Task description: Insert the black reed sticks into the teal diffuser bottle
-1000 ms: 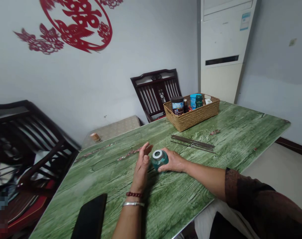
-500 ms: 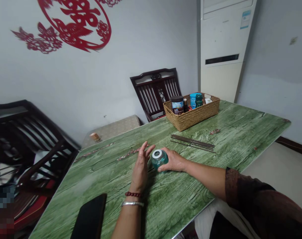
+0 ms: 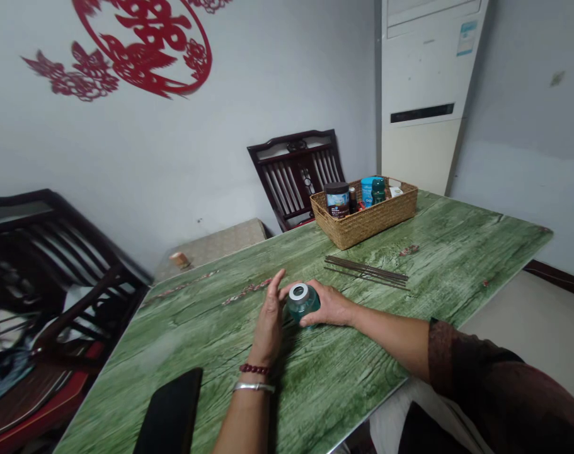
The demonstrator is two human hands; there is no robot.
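A squat teal glass bottle (image 3: 304, 310) with a silver collar and an open hole in its top stands on the green table. My right hand (image 3: 331, 305) grips it from the right, thumb at the front and fingers round the back. At its left side is my left hand (image 3: 268, 309), one finger pointing up and others reaching behind the bottle; whether they touch it, I cannot tell. That hand's wrist wears a red bead bracelet and a silver bangle. Several thin dark sticks (image 3: 367, 272) lie on the table beyond my right hand.
A woven basket (image 3: 362, 234) holding jars and bottles stands at the table's back. A black phone-like slab (image 3: 169, 410) lies at the front left of the green table (image 3: 220, 353). Dark wooden chairs (image 3: 296, 170) and a low table with a small wooden piece (image 3: 179, 260) are beyond.
My left hand's fingers have come in closer to the bottle, some now bent behind it. My right hand and the bottle have stayed put.
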